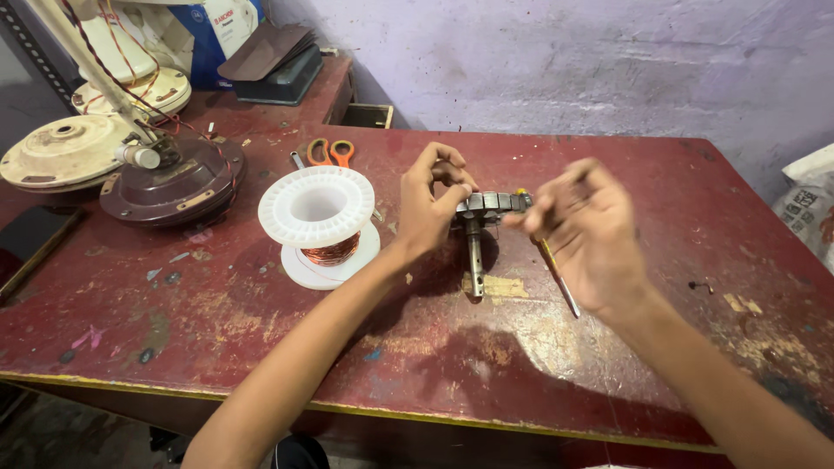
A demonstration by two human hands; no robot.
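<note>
My left hand (427, 208) grips the left side of a small grey metal motor core (493, 205) whose shaft (475, 260) points down and rests on the red table (261, 330). My right hand (584, 233), blurred, pinches at the core's right end and also holds a thin metal rod (560, 282) that slants down toward me. A white plastic spool of copper wire (320, 226) stands just left of my left hand.
Orange-handled scissors (328, 152) lie behind the spool. A brown fan motor housing (169, 184) and cream fan covers (65, 152) sit at the far left with wires. A dark box (282, 74) stands at the back; a white sack (808, 204) leans at the right.
</note>
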